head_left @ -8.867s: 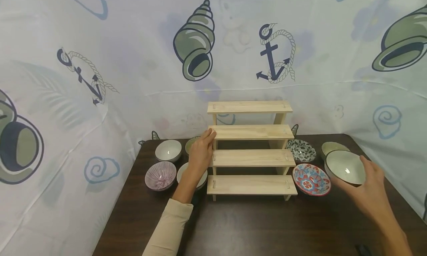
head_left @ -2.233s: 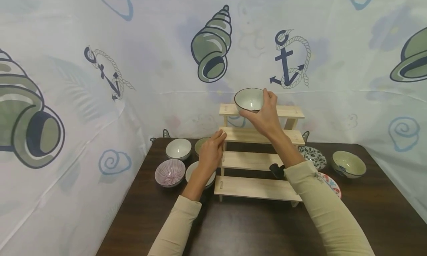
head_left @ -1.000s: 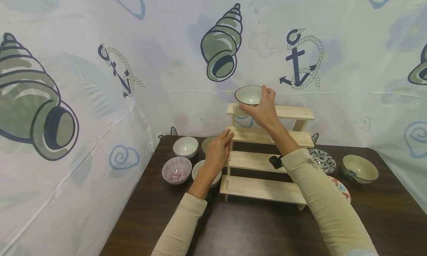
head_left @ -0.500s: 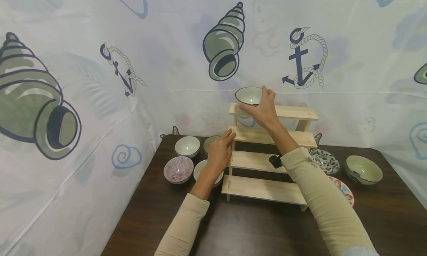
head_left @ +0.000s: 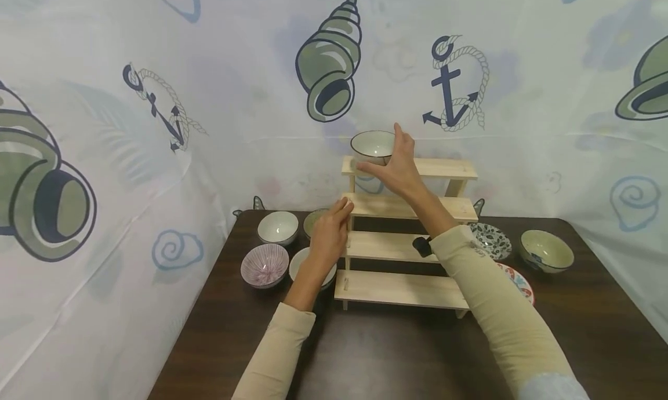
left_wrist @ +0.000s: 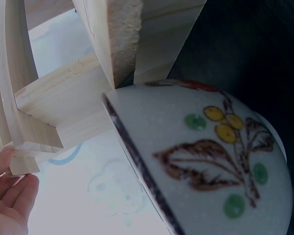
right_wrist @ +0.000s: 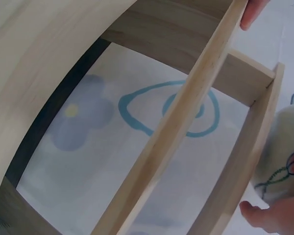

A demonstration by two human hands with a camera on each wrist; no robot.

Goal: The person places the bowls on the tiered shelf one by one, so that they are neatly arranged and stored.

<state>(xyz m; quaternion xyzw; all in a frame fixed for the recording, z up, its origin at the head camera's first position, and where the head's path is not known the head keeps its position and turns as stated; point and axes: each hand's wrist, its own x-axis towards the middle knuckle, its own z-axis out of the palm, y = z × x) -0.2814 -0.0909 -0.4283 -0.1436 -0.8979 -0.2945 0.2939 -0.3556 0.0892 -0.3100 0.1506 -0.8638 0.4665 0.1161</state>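
Observation:
A white bowl (head_left: 371,146) with a thin dark rim stands at the left end of the top tier of a wooden stepped rack (head_left: 402,287). My right hand (head_left: 398,165) is around the bowl's right side, its thumb low at the front and its fingers stretched up past the rim. In the right wrist view, the thumb (right_wrist: 277,215) lies straight beside the bowl (right_wrist: 281,156), which shows a red and green motif; contact is unclear. With thumb and fingers, my left hand (head_left: 330,231) pinches the left end of the rack's second tier from the top.
Left of the rack sit a white bowl (head_left: 278,227), a purple-striped bowl (head_left: 264,265), a green bowl (head_left: 312,221) and a leaf-painted bowl (left_wrist: 210,161). To its right are a black-patterned bowl (head_left: 492,241), a red-blue bowl (head_left: 519,284) and a pale green bowl (head_left: 547,251).
From the right of the table, my right hand has carried the white bowl up onto the top tier. Its fingers have just spread slightly from the rim. My left hand has kept its hold.

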